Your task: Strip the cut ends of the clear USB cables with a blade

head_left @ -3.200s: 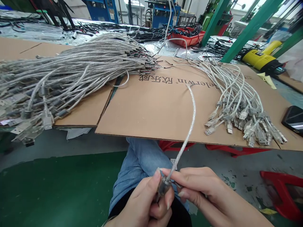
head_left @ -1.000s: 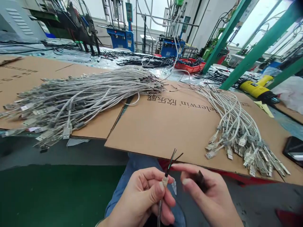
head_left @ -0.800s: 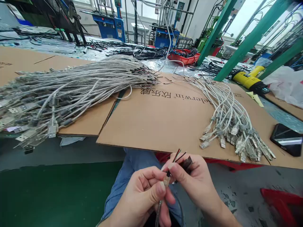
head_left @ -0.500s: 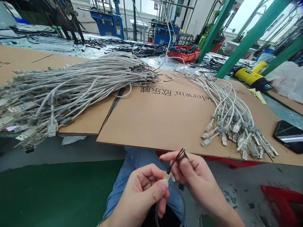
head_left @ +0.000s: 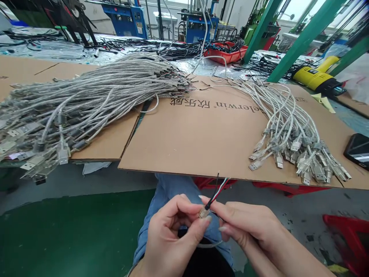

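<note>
My left hand [head_left: 180,229] pinches the stripped end of a grey USB-type cable [head_left: 204,211] between thumb and fingertips, above my lap. From its clear jacket fan out thin red, white, green and black wires [head_left: 219,193], pointing up and away from me; one black wire stands apart from the others. My right hand [head_left: 242,223] is close against the right side of that end, index finger by the base of the wires. A thin dark piece shows between its thumb and fingers, too small to name. Part of the cable hangs below my hands.
A large heap of grey USB cables [head_left: 109,92] lies on cardboard [head_left: 184,142] at left. A smaller bunch [head_left: 294,127] lies at right beside a black phone [head_left: 357,150]. Behind are a yellow heat gun [head_left: 314,79], a red tray [head_left: 227,55] and green posts [head_left: 305,38].
My right fingers have moved down from the wire tips to beside the cable end. The bundled wires now spread apart, with their colours showing. My left hand keeps its pinch.
</note>
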The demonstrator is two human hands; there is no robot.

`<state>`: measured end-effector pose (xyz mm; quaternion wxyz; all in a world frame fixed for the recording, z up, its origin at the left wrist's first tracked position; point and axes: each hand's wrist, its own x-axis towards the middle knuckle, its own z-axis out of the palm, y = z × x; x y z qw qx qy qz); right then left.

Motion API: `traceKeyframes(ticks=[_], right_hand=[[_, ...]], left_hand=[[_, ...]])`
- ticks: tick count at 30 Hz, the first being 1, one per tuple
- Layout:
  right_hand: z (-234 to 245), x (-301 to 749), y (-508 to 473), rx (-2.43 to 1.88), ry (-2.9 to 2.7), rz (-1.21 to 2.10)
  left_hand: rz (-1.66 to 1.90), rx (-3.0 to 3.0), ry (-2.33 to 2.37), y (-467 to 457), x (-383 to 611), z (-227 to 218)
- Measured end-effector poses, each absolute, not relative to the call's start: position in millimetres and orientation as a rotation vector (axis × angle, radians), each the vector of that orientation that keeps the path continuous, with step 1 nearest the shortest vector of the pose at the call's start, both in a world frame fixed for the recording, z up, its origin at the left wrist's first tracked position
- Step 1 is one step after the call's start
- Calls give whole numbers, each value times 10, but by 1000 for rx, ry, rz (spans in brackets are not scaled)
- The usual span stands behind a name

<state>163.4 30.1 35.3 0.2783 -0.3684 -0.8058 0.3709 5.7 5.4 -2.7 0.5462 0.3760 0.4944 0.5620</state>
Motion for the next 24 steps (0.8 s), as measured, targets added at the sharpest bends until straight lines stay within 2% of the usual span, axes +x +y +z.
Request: traceKeyframes(ticks=[24], right_hand=[[329,1661,258,-1005,-2261,1011]], left_hand=[[1430,1252,1209,-6,26,-128]])
